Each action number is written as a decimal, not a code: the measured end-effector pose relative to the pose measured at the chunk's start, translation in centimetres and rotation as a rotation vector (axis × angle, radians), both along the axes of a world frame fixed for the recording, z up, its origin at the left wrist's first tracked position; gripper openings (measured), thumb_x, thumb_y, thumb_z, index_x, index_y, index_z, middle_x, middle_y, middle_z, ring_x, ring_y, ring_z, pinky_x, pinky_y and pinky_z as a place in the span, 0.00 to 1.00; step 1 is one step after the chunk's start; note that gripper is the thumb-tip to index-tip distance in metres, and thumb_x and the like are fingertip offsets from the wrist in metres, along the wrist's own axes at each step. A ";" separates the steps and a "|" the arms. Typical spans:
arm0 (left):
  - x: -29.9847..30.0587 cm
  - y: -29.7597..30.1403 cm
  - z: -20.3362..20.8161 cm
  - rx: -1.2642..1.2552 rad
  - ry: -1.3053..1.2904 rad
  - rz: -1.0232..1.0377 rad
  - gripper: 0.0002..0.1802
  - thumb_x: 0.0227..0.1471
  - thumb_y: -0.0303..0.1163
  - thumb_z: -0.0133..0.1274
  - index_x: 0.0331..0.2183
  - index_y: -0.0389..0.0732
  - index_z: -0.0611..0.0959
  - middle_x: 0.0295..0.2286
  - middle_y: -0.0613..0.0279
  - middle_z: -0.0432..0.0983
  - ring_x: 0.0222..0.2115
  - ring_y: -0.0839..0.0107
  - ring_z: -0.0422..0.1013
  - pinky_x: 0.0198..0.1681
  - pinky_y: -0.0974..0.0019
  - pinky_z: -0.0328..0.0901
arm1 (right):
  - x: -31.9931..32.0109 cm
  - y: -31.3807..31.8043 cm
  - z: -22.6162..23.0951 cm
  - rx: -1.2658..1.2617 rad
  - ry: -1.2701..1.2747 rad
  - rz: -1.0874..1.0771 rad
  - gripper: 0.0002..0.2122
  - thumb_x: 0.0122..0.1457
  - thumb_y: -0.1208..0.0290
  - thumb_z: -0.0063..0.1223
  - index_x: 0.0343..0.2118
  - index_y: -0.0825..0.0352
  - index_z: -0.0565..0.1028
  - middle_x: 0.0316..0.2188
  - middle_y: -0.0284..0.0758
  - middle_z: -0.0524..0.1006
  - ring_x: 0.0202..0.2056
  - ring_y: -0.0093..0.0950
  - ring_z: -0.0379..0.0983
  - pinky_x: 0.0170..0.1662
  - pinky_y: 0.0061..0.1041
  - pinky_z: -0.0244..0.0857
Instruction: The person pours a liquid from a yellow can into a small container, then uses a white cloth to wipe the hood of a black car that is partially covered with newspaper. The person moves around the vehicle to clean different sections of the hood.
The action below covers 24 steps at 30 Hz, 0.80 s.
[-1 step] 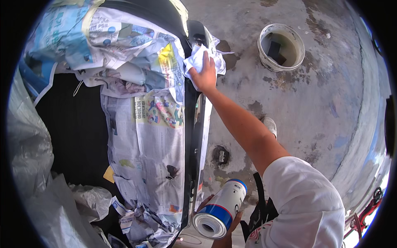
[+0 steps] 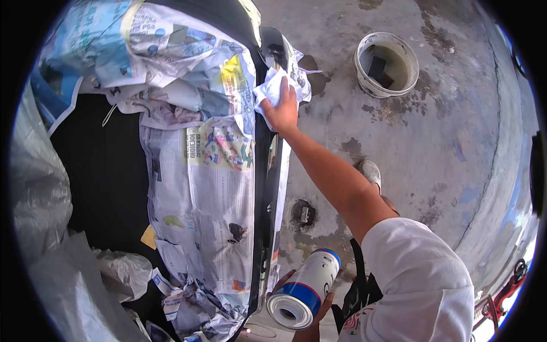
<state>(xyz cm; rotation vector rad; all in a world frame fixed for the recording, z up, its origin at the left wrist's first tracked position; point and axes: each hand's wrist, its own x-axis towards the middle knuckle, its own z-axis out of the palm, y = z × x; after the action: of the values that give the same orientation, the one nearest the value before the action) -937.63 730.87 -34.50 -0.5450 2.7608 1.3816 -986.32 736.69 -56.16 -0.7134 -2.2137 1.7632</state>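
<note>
My right hand (image 2: 281,111) stretches forward, fingers bent over a crumpled white cloth (image 2: 269,89). It presses the cloth against the long black edge strip (image 2: 263,188) beside the newspaper covering. Low in the view, my left hand (image 2: 322,312) is wrapped round a white and blue metal can (image 2: 312,279) that lies tilted, its round end facing me. Fingers show on both sides of the can; the rest of that hand is hidden behind it. Newspaper sheets (image 2: 219,194) cover the surface left of the strip, crumpled at the far and near ends.
A white bucket (image 2: 360,68) with cloudy liquid and dark blocks stands on the concrete floor (image 2: 433,154) at the far right. Clear plastic sheeting (image 2: 43,171) hangs at the left. A small pit (image 2: 303,214) and a shoe (image 2: 371,171) are below my right arm.
My right hand and the cloth have shifted very slightly nearer along the black strip. The can stays in my left hand.
</note>
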 end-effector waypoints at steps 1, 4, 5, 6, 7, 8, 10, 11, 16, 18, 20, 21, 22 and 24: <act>2.0 -0.5 0.1 0.006 0.012 0.013 0.60 0.37 0.39 0.77 0.63 0.37 0.57 0.54 0.50 0.63 0.56 0.54 0.65 0.61 0.50 0.62 | 3.0 -1.9 -0.1 0.012 -0.035 0.011 0.48 0.53 0.54 0.63 0.74 0.61 0.50 0.68 0.64 0.55 0.62 0.63 0.61 0.66 0.49 0.58; 9.8 -2.8 0.7 0.015 0.057 0.077 0.60 0.37 0.38 0.77 0.63 0.37 0.56 0.54 0.50 0.63 0.56 0.54 0.65 0.61 0.50 0.62 | 13.0 -8.2 1.6 -0.020 -0.114 0.036 0.48 0.55 0.56 0.62 0.74 0.64 0.48 0.68 0.63 0.55 0.64 0.63 0.59 0.67 0.49 0.57; 12.5 -3.9 0.8 0.024 0.070 0.082 0.60 0.37 0.38 0.77 0.63 0.37 0.56 0.54 0.50 0.63 0.56 0.54 0.65 0.62 0.50 0.62 | 16.1 -9.8 1.7 -0.019 -0.119 0.014 0.48 0.55 0.56 0.62 0.74 0.65 0.48 0.69 0.63 0.55 0.65 0.63 0.58 0.67 0.49 0.56; 15.6 -4.8 0.8 0.036 0.086 0.091 0.60 0.37 0.38 0.77 0.63 0.37 0.56 0.54 0.50 0.63 0.56 0.54 0.65 0.62 0.50 0.62 | 19.0 -11.5 1.7 -0.020 -0.124 -0.008 0.47 0.56 0.57 0.61 0.74 0.66 0.48 0.69 0.63 0.55 0.65 0.62 0.57 0.68 0.49 0.56; 18.6 -6.1 0.8 0.044 0.100 0.102 0.60 0.37 0.38 0.77 0.63 0.37 0.56 0.54 0.50 0.63 0.56 0.54 0.65 0.62 0.50 0.62 | 21.9 -13.3 1.5 -0.025 -0.110 -0.028 0.47 0.56 0.58 0.61 0.74 0.67 0.48 0.69 0.63 0.54 0.66 0.62 0.56 0.68 0.49 0.55; 21.9 -7.3 0.9 0.051 0.111 0.114 0.60 0.37 0.37 0.77 0.63 0.37 0.56 0.54 0.50 0.63 0.56 0.54 0.65 0.62 0.50 0.62 | 25.0 -15.0 1.1 -0.030 -0.096 -0.047 0.46 0.57 0.58 0.61 0.74 0.67 0.48 0.69 0.63 0.54 0.66 0.62 0.55 0.69 0.49 0.54; 29.1 -9.5 1.4 0.050 0.126 0.184 0.61 0.37 0.37 0.77 0.64 0.37 0.56 0.54 0.50 0.63 0.56 0.54 0.65 0.62 0.50 0.62 | 32.8 -19.8 1.6 -0.053 -0.123 -0.010 0.45 0.58 0.59 0.59 0.74 0.68 0.48 0.70 0.63 0.53 0.68 0.61 0.54 0.69 0.49 0.53; 32.8 -10.5 1.6 0.063 0.126 0.203 0.61 0.37 0.37 0.77 0.64 0.37 0.55 0.54 0.50 0.63 0.56 0.54 0.65 0.62 0.50 0.62 | 36.3 -21.5 1.6 -0.049 -0.106 -0.018 0.44 0.58 0.60 0.59 0.74 0.68 0.48 0.70 0.63 0.53 0.68 0.61 0.54 0.70 0.49 0.52; 49.6 -15.9 1.8 -0.005 0.121 0.278 0.59 0.36 0.29 0.76 0.64 0.36 0.58 0.56 0.51 0.62 0.58 0.54 0.63 0.64 0.51 0.60 | 53.9 -31.6 1.8 -0.013 -0.051 -0.024 0.43 0.60 0.60 0.58 0.73 0.72 0.48 0.69 0.65 0.54 0.68 0.62 0.53 0.70 0.49 0.50; 55.5 -18.2 1.6 -0.076 0.109 0.306 0.59 0.35 0.25 0.76 0.64 0.35 0.59 0.59 0.50 0.62 0.61 0.54 0.62 0.66 0.51 0.58 | 60.2 -35.1 1.5 -0.010 -0.035 -0.013 0.44 0.60 0.61 0.58 0.73 0.74 0.47 0.68 0.66 0.53 0.69 0.63 0.51 0.71 0.49 0.48; 61.7 -19.9 0.7 -0.107 0.105 0.399 0.62 0.34 0.23 0.76 0.66 0.35 0.58 0.62 0.48 0.61 0.64 0.53 0.60 0.68 0.49 0.57 | 66.2 -38.9 1.2 -0.003 -0.033 -0.009 0.44 0.60 0.61 0.58 0.73 0.74 0.46 0.68 0.67 0.53 0.69 0.63 0.50 0.71 0.49 0.48; 64.0 -20.7 0.4 -0.117 0.116 0.447 0.62 0.34 0.21 0.75 0.66 0.34 0.57 0.62 0.47 0.61 0.63 0.51 0.62 0.67 0.48 0.59 | 68.5 -40.2 0.9 0.006 -0.027 -0.014 0.44 0.60 0.61 0.58 0.73 0.75 0.46 0.68 0.68 0.53 0.69 0.63 0.50 0.71 0.49 0.47; 66.5 -21.1 0.2 -0.140 0.136 0.510 0.62 0.34 0.19 0.74 0.67 0.34 0.57 0.62 0.45 0.62 0.62 0.50 0.64 0.66 0.47 0.61 | 71.4 -41.6 1.4 -0.009 -0.057 0.030 0.44 0.61 0.61 0.58 0.72 0.75 0.45 0.68 0.68 0.53 0.69 0.64 0.49 0.72 0.49 0.46; 70.0 -21.4 -0.5 -0.192 0.173 0.617 0.62 0.34 0.15 0.73 0.67 0.33 0.56 0.61 0.42 0.63 0.60 0.47 0.68 0.64 0.45 0.66 | 75.9 -44.3 2.4 -0.051 -0.149 0.064 0.43 0.63 0.61 0.55 0.73 0.74 0.43 0.69 0.65 0.51 0.70 0.60 0.47 0.73 0.48 0.45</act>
<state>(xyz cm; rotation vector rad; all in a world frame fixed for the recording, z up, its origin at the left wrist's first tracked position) -867.61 709.45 -34.96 -1.4489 3.0209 1.2841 -910.45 692.34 -53.72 -0.8178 -2.3183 1.8602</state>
